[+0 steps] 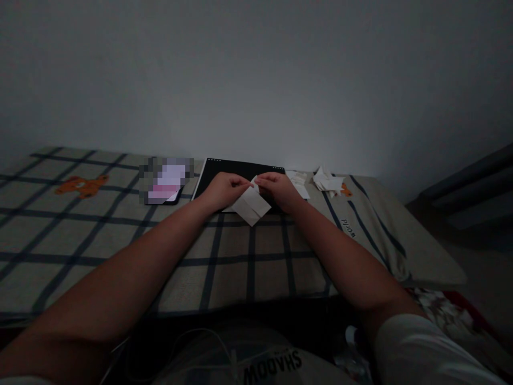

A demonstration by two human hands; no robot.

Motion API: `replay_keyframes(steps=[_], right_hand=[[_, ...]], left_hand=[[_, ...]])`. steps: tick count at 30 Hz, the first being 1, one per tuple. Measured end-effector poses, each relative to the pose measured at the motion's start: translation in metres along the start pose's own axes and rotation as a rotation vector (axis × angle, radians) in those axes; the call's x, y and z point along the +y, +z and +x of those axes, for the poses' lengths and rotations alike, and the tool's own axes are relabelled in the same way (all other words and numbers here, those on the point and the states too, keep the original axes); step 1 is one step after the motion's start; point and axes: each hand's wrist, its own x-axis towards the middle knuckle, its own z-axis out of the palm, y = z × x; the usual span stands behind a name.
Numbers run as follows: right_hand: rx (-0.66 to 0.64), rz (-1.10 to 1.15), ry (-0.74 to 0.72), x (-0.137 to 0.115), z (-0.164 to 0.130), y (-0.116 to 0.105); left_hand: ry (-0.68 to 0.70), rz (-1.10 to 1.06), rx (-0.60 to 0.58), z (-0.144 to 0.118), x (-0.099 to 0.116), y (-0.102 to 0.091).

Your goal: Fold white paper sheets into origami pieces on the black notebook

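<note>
Both forearms stretch forward from the bottom corners and converge over a checked cloth spread on the bed. Nearest the camera, a white sleeve covers the right upper arm, and a dark shirt with printed letters fills the bottom centre.

Left hand is curled, knuckles up, its fingertips pinching the top corner of a folded white paper. Right hand mirrors it, thumb and forefinger pinched on the same corner, so the two sets of fingertips meet just above the paper. The paper hangs down from that grip as a tilted diamond, its lower point over the near edge of a black pad that lies flat on the cloth behind the hands.

Just right of the right hand lie more folded papers, and a little farther right a small heap of white scraps. Left of the pad sits a blurred pinkish object. An orange bear print marks the cloth far left.
</note>
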Motion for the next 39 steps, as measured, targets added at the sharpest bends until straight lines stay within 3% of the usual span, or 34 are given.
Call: replay_keyframes(steps=[10,20,31,39], right_hand=[[0.051,-0.160,-0.099,-0.004,-0.004,0.004],[0.037,-0.233,-0.131,-0.005,-0.002,0.000],[-0.140,-0.152,0.018,-0.005,-0.002,-0.008],[-0.036,-0.204,-0.016,-0.005,-0.002,-0.007]], left_hand=[[0.024,0.143,0.019,0.001,0.003,0.000],[0.029,0.130,0.023,0.001,0.000,0.002],[0.023,0.146,0.092,0.002,-0.002,0.001],[-0.034,0.037,0.059,0.000,0.002,-0.001]])
